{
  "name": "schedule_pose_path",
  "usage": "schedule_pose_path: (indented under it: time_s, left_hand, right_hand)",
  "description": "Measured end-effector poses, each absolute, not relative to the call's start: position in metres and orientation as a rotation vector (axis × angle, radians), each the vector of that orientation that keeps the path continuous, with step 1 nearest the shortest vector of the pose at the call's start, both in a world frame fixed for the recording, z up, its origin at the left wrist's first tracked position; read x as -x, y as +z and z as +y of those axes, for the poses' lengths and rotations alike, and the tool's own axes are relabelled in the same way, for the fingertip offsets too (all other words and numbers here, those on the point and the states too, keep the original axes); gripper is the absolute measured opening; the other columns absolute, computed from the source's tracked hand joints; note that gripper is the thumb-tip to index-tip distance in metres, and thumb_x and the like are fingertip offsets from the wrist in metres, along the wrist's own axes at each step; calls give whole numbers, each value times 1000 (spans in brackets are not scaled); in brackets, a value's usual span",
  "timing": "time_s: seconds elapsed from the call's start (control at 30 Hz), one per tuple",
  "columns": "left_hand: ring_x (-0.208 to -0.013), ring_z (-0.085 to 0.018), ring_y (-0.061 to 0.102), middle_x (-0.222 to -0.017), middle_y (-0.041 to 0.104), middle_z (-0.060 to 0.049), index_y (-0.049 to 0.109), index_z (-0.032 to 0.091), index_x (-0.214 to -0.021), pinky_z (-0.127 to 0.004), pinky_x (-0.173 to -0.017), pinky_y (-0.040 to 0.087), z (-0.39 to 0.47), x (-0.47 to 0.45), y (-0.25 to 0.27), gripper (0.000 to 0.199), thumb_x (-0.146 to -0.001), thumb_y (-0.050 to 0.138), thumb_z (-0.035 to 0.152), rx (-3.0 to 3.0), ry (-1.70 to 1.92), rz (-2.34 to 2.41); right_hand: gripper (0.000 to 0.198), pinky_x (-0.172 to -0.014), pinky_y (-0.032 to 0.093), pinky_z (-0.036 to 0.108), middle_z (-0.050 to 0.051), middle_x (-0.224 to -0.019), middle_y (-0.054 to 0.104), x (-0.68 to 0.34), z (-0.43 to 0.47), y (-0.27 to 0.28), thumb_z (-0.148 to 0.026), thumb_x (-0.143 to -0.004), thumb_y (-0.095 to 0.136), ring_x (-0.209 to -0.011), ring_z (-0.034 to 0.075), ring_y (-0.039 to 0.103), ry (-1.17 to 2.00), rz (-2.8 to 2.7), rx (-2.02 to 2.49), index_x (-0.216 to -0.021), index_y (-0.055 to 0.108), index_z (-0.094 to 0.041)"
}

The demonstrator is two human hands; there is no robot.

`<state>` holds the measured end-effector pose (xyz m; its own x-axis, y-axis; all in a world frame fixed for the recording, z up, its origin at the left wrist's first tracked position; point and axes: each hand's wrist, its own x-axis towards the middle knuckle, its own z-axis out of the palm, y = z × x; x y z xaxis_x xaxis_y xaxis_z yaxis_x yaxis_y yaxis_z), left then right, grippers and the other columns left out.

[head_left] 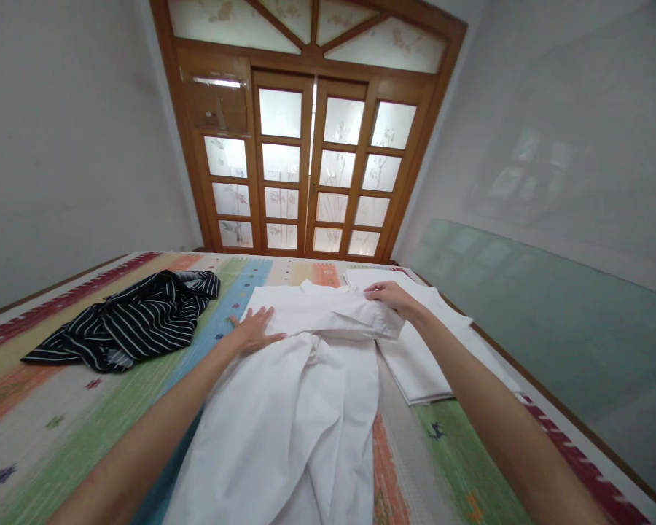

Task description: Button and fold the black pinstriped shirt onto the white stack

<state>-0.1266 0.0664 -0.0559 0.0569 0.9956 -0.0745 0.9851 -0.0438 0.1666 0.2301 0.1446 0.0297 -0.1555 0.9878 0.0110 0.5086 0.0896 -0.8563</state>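
A white shirt point(284, 408) lies spread on the bed, its collar at the far end and its lower part toward me. One sleeve point(317, 310) is laid across the upper part of the shirt. Flat on the left shoulder area rests my left hand point(254, 329), fingers spread. My right hand point(389, 295) pinches the fabric at the right end of the sleeve, thumb and fingers together. Just beyond it, partly under the right forearm, are folded white garments point(415, 364).
A crumpled black garment with white stripes point(142, 321) lies on the left. Beneath everything is a striped, multicoloured bedspread point(49, 423). A wall stands on each side, with a pale green panel point(552, 321) along the right. Wooden doors with glass panes point(309, 168) close off the far end.
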Motion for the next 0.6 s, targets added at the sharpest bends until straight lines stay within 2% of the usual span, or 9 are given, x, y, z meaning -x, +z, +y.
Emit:
schedule_pose_path:
  time_s: [0.1,0.17,0.23,0.3,0.37,0.4,0.47,0.53,0.6]
  left_hand:
    - [-141,-45,15,-156,16,-19,12,16,-153,-71,-107,7,67,115,-47,113,-67,52,78,-2233,314,1945]
    - [-142,-39,20,-157,16,-18,7,13,-153,-59,-113,17,66,100,-37,118,-65,59,74,-2305,559,1749]
    - [-139,-33,32,-156,22,-16,10,14,-152,-48,-111,30,66,84,-25,115,-66,65,66,-2329,853,1573]
    - [-127,-30,48,-147,43,-14,28,17,-147,-42,-102,42,70,75,-12,92,-72,65,54,-2276,1103,1493]
    - [-108,-28,62,-121,65,-12,54,15,-128,-39,-91,50,74,81,-1,56,-80,58,43,-2149,1245,1561]
    - [-99,-27,65,-108,70,-11,62,14,-115,-37,-86,51,77,90,3,42,-82,55,39,-2069,1296,1652]
    - [-91,-27,66,-95,72,-12,65,10,-99,-35,-81,51,80,120,10,34,-84,52,37,-1861,1438,1919]
    - [-96,-27,65,-97,71,-13,63,7,-99,-33,-81,51,80,161,16,34,-85,53,37,-1606,1531,2136]
    - [-102,-31,62,-102,68,-18,57,1,-105,-38,-81,51,78,202,25,38,-87,50,34,-1397,1574,2279]
  right_hand:
    - [17,-62,47,26,3,-71,68,-207,139,43,-20,-66,67,-67,15,60,1187,-1499,1321,-82,68,-15]
    - [21,-62,47,25,1,-75,67,-178,131,53,-22,-69,68,-66,13,59,1314,-1436,1145,-88,64,-17]
    - [24,-65,48,24,0,-81,67,-146,120,63,-24,-72,68,-69,12,59,1436,-1462,952,-95,62,-19]
    - [25,-72,50,27,1,-92,68,-118,107,69,-30,-78,67,-80,14,61,1631,-1552,684,-100,59,-20]
    - [36,-79,51,35,5,-109,67,-99,98,66,-46,-85,59,-94,20,62,1806,-1749,483,-112,55,-23]
    - [41,-80,51,38,6,-115,65,-94,96,61,-50,-85,57,-96,22,62,1765,-1861,505,-116,54,-23]
    - [49,-84,49,41,9,-121,63,-92,97,45,-52,-82,60,-100,25,62,1436,-2091,761,-119,53,-22]
    - [52,-94,44,41,12,-122,62,-97,103,21,-45,-73,71,-110,29,57,967,-2240,1081,-116,57,-19]
    - [60,-101,38,42,12,-123,61,-104,110,-5,-36,-63,79,-118,33,52,791,-2312,1231,-118,58,-20]
